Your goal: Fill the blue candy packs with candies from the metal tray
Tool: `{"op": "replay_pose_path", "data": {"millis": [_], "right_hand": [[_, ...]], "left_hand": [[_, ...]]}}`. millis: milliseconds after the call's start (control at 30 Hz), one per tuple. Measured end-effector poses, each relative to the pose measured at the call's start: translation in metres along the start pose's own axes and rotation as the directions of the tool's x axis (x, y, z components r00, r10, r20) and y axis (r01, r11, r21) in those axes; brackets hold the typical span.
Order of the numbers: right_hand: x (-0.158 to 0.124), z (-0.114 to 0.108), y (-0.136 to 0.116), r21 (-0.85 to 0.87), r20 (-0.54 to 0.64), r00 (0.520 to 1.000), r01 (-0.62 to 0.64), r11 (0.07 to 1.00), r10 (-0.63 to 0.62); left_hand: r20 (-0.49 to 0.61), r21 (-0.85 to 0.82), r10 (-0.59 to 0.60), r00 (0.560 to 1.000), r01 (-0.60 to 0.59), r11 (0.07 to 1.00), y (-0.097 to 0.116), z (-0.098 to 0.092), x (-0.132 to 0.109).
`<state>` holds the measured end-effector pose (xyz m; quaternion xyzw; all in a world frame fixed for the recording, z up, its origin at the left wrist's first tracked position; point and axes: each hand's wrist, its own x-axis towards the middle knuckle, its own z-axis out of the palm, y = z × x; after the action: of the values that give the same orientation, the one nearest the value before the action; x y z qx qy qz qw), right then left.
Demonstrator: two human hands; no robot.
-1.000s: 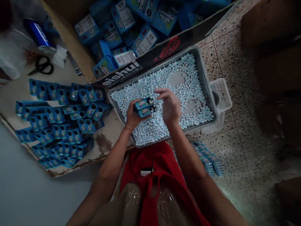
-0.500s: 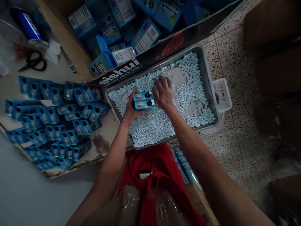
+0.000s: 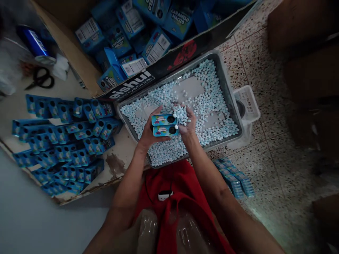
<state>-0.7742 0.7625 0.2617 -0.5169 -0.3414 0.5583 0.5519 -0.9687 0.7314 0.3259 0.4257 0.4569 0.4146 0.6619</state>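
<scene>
Two small blue candy boxes (image 3: 163,120), side by side with round dark holes in their tops, are gripped in my left hand (image 3: 147,135). My right hand (image 3: 189,129) is cupped, palm up, around a heap of pale blue and white candies (image 3: 180,114) right beside the holes. A candy or two rests at the edge of the openings. Both hands are above a grey tray (image 3: 239,135) spread with loose candies of the same kind, with bare patches of its bottom showing.
A large cardboard box (image 3: 159,68) of blue candy boxes stands behind the tray. Rows of small blue boxes (image 3: 60,141) cover the table at left, near black scissors (image 3: 41,78) and a blue can (image 3: 37,44). Wrapped blue packs (image 3: 234,178) lie on the speckled floor.
My right hand has turned from reaching down into the candies to palm up with a heap in it, next to the boxes. My left hand has moved slightly right and nearer.
</scene>
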Motion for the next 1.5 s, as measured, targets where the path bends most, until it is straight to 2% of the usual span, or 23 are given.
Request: {"op": "replay_pose_path", "data": {"millis": [100, 200, 300, 400, 533, 633, 833, 967, 1067, 1167, 1233, 1400, 1500], "right_hand": [[-0.004, 0.01, -0.031, 0.306, 0.07, 0.986, -0.164, 0.938, 0.15], [-0.02, 0.031, -0.074, 0.452, 0.058, 0.97, -0.238, 0.86, 0.237], [-0.037, 0.053, -0.109, 0.468, 0.045, 0.983, -0.177, 0.866, 0.177], [-0.047, 0.064, -0.125, 0.379, 0.057, 0.995, -0.096, 0.92, 0.08], [-0.051, 0.068, -0.13, 0.277, 0.055, 0.998, -0.031, 0.96, 0.017], [-0.053, 0.072, -0.133, 0.268, 0.052, 0.999, 0.003, 0.963, -0.018], [-0.052, 0.077, -0.131, 0.181, -0.028, 0.999, -0.03, 0.983, 0.036], [-0.05, 0.075, -0.123, 0.107, 0.026, 0.999, 0.021, 0.994, -0.024], [-0.052, 0.073, -0.119, 0.125, 0.065, 0.995, 0.074, 0.989, -0.082], [-0.053, 0.073, -0.116, 0.146, 0.083, 0.984, 0.142, 0.979, -0.155], [-0.053, 0.073, -0.114, 0.143, 0.086, 0.977, 0.18, 0.973, -0.193], [-0.055, 0.079, -0.108, 0.046, 0.066, 0.98, 0.184, 0.982, -0.186], [-0.06, 0.084, -0.106, 0.007, 0.109, 0.979, 0.172, 0.985, -0.172]], "left_hand": [[-0.081, 0.257, 0.177, 0.981, -0.151, 0.955, -0.003, -0.024, -0.007], [-0.11, 0.421, 0.264, 0.958, -0.196, 0.885, -0.018, -0.036, -0.008], [-0.101, 0.474, 0.338, 0.936, -0.253, 0.843, -0.028, -0.032, -0.007], [-0.1, 0.46, 0.373, 0.923, -0.289, 0.839, -0.031, -0.022, -0.008], [-0.159, 0.363, 0.361, 0.919, -0.285, 0.887, -0.035, -0.017, -0.011], [-0.126, 0.327, 0.338, 0.933, -0.283, 0.902, -0.042, -0.019, -0.013], [-0.054, 0.295, 0.328, 0.943, -0.298, 0.908, -0.047, -0.022, -0.019], [-0.096, 0.313, 0.31, 0.946, -0.266, 0.912, -0.047, -0.021, -0.023], [-0.073, 0.344, 0.311, 0.948, -0.268, 0.9, -0.049, -0.021, -0.024], [-0.118, 0.321, 0.319, 0.94, -0.268, 0.908, -0.053, -0.022, -0.023], [-0.105, 0.315, 0.338, 0.935, -0.291, 0.903, -0.054, -0.022, -0.021], [-0.101, 0.344, 0.384, 0.918, -0.33, 0.879, -0.055, -0.021, -0.018], [-0.094, 0.369, 0.398, 0.913, -0.339, 0.865, -0.059, -0.02, -0.018]]}}
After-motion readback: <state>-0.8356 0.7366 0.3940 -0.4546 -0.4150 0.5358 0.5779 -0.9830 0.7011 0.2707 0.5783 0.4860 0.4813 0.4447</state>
